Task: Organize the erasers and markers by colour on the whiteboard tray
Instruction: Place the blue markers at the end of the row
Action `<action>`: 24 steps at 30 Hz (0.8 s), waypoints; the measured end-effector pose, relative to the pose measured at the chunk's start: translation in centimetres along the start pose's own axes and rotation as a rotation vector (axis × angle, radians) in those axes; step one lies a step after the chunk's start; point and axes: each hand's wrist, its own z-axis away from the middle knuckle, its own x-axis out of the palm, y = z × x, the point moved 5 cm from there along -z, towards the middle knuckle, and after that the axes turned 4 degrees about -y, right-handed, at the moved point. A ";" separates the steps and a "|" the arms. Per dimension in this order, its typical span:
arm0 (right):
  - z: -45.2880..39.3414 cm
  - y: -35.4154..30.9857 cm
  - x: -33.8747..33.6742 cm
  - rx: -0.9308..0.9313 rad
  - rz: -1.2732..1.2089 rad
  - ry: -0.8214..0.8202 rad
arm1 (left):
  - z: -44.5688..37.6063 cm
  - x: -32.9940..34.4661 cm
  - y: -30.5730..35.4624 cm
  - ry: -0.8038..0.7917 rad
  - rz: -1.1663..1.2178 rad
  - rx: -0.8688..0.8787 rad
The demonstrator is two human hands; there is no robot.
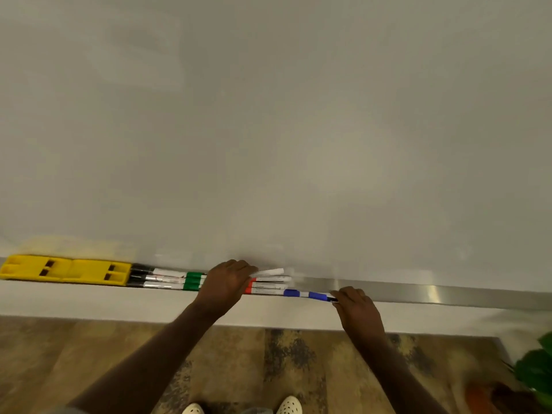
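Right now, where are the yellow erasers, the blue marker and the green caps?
yellow erasers (65, 269): head view, top of the plastic backs.
blue marker (309, 294): head view, middle of its barrel.
green caps (192, 280): head view, on the middle cap.

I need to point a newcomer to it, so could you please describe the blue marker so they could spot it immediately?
Follow the metal tray along the bottom of the whiteboard, rightwards past the yellow erasers. Beyond the red markers, the blue marker lies at the row's right end, its tip at the right hand. It is the only blue one.
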 end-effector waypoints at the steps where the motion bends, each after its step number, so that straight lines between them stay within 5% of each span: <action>1: 1.0 0.7 -0.1 0.030 -0.015 0.013 | -0.8 0.6 1.2 -0.020 0.000 0.044; 14: 13.9 9.3 0.6 0.366 -0.172 0.035 | -7.6 8.2 11.0 -0.149 -0.087 0.209; 24: 12.9 11.7 1.1 0.316 -0.112 0.033 | -7.9 10.5 11.3 -0.039 -0.024 0.251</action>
